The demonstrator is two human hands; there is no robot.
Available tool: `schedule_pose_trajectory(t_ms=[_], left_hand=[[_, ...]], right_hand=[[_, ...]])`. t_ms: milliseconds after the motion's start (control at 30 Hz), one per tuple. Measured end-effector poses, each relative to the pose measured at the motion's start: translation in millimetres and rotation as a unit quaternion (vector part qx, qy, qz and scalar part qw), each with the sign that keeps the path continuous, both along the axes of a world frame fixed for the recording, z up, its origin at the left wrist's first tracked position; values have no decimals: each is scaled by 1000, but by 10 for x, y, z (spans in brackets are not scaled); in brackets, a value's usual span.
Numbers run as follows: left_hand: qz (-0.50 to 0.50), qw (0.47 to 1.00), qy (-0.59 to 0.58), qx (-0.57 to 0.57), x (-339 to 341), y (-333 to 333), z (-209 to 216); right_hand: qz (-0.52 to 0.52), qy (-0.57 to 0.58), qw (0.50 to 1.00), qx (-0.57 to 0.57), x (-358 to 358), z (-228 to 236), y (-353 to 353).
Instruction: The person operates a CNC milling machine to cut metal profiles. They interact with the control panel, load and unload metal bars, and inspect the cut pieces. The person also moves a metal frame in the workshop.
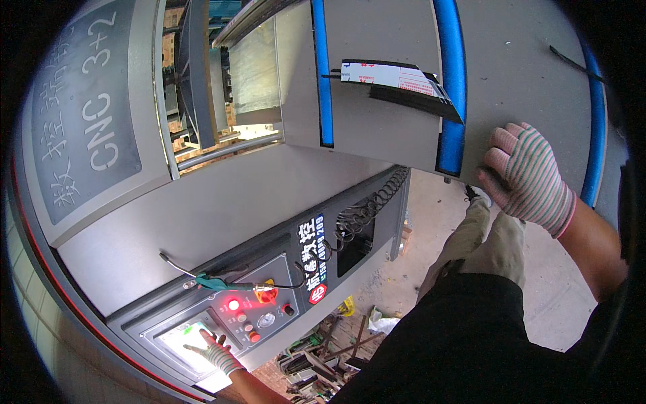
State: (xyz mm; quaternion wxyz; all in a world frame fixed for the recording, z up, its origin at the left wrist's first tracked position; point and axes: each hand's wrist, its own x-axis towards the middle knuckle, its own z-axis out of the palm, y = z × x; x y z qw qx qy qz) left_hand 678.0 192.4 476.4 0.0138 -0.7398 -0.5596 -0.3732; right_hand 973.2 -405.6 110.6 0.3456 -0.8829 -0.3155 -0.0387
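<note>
My left hand (214, 350), in a striped glove, is at the lit touchscreen (176, 342) of a machine's control panel. Its fingers are spread, and one points at the display near a green patch. Curled into a loose fist, my gloved right hand (528, 175) rests at the near edge of the grey machine table (383, 138); nothing shows in it. Farther left on that table lie black profile strips (417, 102), one with a white printed protective film (387, 74). They reach across toward a blue strip (451, 87) set in the table.
Beside the screen are a glowing red lamp (233, 304), push buttons (254, 337) and a red-and-yellow switch (266, 292). A green-handled air gun (214, 283) lies above them, on a coiled black hose (363, 215). Offcuts (313, 370) are heaped on the floor below. A thin black strip (572, 62) lies far right.
</note>
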Motion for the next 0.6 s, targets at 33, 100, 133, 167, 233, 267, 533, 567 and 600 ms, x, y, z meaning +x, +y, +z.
schedule_pose_trajectory(t_ms=[33,100,133,167,233,267,533,567,600], left_hand=[[-16,1000,4,15,0,23,-9],[-31,999,6,29,12,25,-19],[-30,999,5,29,31,5,-24],[-29,999,4,28,57,-29,-25],[-18,1000,5,9,98,-143,-52],[-20,1000,11,4,106,-213,-64],[-84,996,-32,0,139,-341,-241],[-80,996,20,-15,132,-396,-200],[-95,995,-1,-18,157,-447,-188]], right_hand=[[-2,-3,1000,-1,2,6,9],[-6,-12,1000,2,6,3,27],[-8,-16,1000,2,5,-5,28],[-4,-11,1000,3,3,-17,22],[6,0,1000,-10,-12,-54,-6],[-2,8,1000,0,-33,-74,-29],[-39,-147,988,-40,-92,-688,-195],[-36,-149,988,-17,-79,-815,-226],[-33,-109,993,-16,-99,-921,-255]])
